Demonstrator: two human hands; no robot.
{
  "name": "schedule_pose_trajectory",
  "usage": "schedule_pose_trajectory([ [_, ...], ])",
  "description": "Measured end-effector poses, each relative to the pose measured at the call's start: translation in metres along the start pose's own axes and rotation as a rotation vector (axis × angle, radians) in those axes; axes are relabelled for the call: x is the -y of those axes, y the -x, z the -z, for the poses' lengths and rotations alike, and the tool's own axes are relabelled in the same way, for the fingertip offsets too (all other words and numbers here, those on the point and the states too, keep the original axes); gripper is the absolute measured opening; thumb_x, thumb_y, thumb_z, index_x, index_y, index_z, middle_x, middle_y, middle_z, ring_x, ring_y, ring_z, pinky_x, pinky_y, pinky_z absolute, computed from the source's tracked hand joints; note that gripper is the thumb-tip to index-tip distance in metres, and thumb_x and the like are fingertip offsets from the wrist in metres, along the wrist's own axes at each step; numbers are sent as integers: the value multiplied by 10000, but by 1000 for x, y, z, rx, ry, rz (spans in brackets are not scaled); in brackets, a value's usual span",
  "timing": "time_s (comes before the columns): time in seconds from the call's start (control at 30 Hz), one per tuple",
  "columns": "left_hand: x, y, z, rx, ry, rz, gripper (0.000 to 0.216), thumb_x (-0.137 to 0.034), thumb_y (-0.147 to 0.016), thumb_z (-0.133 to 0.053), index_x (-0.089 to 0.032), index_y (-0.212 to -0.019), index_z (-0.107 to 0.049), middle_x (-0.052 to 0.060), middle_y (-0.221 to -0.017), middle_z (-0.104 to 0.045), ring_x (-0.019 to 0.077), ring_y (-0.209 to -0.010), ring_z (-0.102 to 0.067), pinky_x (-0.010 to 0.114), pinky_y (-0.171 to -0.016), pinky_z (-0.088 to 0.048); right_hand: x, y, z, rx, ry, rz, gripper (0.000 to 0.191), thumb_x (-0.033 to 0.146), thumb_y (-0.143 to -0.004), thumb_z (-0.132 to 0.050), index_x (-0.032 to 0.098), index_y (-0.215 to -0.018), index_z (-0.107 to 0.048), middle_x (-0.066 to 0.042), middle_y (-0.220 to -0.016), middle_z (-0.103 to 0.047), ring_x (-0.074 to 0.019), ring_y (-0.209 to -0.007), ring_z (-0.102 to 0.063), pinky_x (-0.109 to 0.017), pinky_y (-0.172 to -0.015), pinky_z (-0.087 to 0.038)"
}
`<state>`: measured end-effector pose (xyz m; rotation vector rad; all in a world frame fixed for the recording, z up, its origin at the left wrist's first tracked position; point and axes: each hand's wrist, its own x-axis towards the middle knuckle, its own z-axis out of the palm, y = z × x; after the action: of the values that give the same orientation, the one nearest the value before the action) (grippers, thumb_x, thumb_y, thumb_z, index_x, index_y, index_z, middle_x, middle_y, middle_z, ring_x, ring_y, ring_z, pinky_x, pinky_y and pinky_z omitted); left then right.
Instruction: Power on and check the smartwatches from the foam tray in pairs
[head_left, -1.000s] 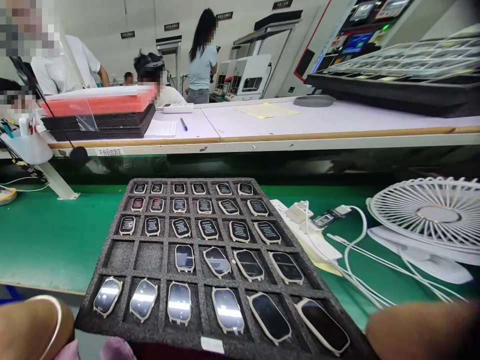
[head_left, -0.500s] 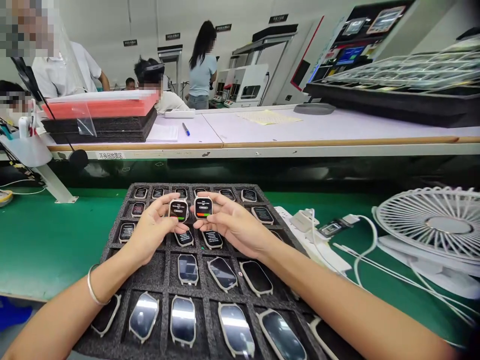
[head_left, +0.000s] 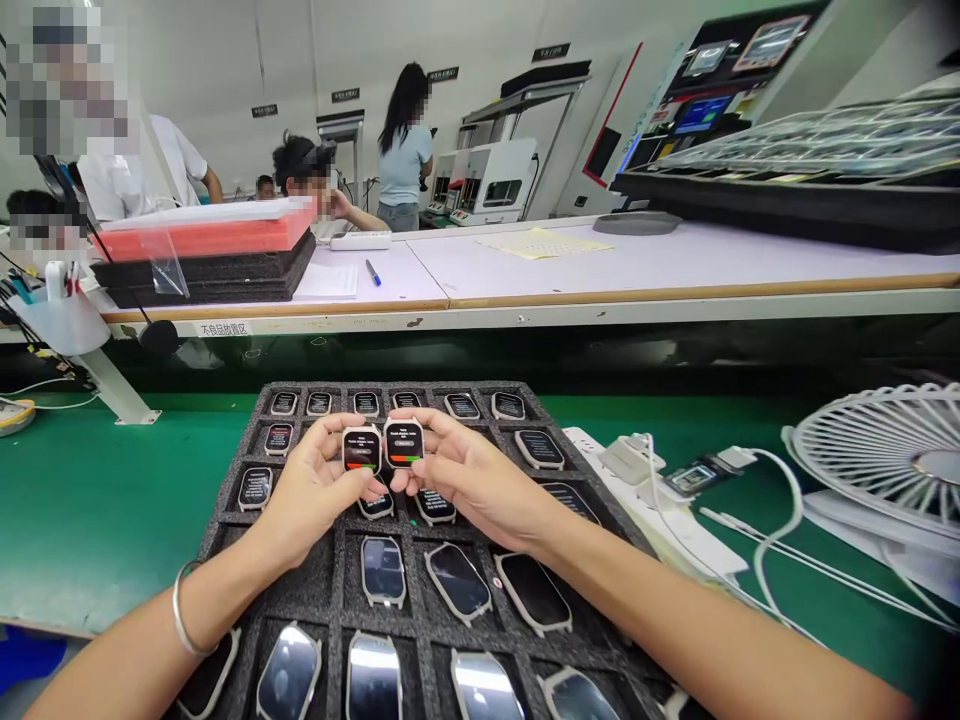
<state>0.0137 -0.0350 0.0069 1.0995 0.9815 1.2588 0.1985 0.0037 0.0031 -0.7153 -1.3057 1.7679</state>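
A dark foam tray (head_left: 330,580) with a grid of pockets lies on the green bench in front of me, holding several smartwatch bodies. My left hand (head_left: 311,492) pinches one watch body (head_left: 361,449) with a lit screen above the tray's middle. My right hand (head_left: 469,478) holds a second lit watch body (head_left: 404,443) right beside it, the two nearly touching. A thin bangle (head_left: 180,622) circles my left wrist. Watches in the far rows show lit text; those in the near rows are dark.
A white desk fan (head_left: 885,465) and white cables with a power strip (head_left: 637,480) lie to the right. A raised white shelf (head_left: 600,260) carries stacked trays (head_left: 202,250) and a pen. Several people work behind it.
Both hands came up from the bottom edge, each took a watch body from the tray, and now hold them side by side. The view has tilted slightly down.
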Motion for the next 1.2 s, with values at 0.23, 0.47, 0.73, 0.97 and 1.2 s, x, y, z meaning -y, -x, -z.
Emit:
schedule_pose_trajectory([
  [0.23, -3, 3, -2, -4, -12, 34, 452, -216, -732, -754, -200, -1145, -569, 56, -1077, -683, 154, -687, -737, 331, -733, -614, 1, 0, -1, -20, -27, -9, 507, 85, -647, -616, 224, -1134, -589, 19, -864, -656, -126, -678, -639, -289, -672, -458],
  [0.47, -4, 3, -2, -22, -49, 25, 412, -269, -725, -776, -197, -1079, -580, 18, -971, -675, 145, -623, -726, 287, -654, -603, -5, -3, 2, 4, -57, 12, 389, 204, -764, -724, 214, -1132, -597, 24, -795, -646, -131, -644, -632, -294, -647, -446],
  [0.73, -3, 3, -1, -12, -49, 23, 403, -258, -744, -753, -195, -1104, -583, 41, -1017, -693, 141, -640, -724, 294, -674, -605, -2, -2, 0, -44, -39, 3, 445, 138, -690, -695, 222, -1118, -603, 14, -862, -662, -126, -653, -619, -289, -651, -437],
  [0.97, -3, 2, -2, -32, -33, 40, 458, -151, -695, -684, -194, -1139, -578, 23, -981, -703, 144, -675, -727, 303, -718, -607, -1, -2, -1, -60, -39, -14, 539, 97, -613, -634, 217, -1136, -579, 15, -857, -672, -114, -659, -606, -263, -654, -426],
  [1.2, -2, 0, 1, -43, -46, 41, 426, -285, -731, -728, -179, -1118, -586, 18, -918, -702, 135, -624, -706, 263, -637, -574, -3, -3, 2, -40, -88, -32, 384, 221, -730, -720, 208, -1096, -605, -13, -867, -700, -124, -621, -622, -271, -618, -427],
])
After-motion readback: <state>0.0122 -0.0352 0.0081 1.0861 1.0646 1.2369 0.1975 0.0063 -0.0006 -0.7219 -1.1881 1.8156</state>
